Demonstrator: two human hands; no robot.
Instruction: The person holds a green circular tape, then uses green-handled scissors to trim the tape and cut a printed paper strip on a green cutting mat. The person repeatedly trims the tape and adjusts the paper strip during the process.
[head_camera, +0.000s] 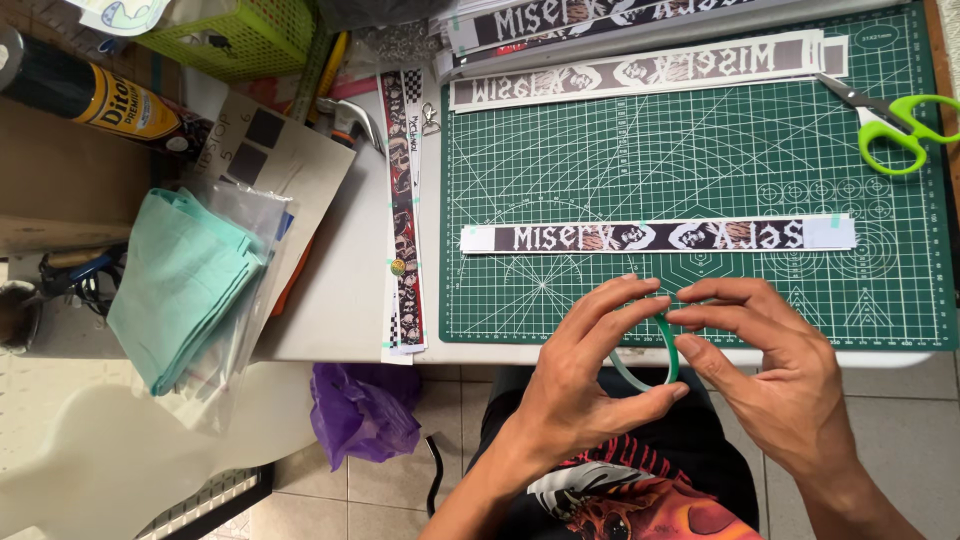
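Note:
My left hand (585, 375) and my right hand (770, 365) meet at the front edge of the green cutting mat (700, 160). Between them they hold a small roll of green tape (655, 362); the left hand cups it from below and the right fingertips pinch at its top edge. Just beyond the hands a long printed paper strip (655, 236), black and white with lettering and faces, lies flat across the mat. More strips of the same kind (640, 68) are stacked along the mat's far edge.
Green-handled scissors (890, 120) lie at the mat's far right. A narrow printed strip (403, 200) runs down the table left of the mat. Further left are a plastic bag of mint-green sheets (185, 280), a hammer (345, 115), a green basket (235, 35) and a spray can (95, 95).

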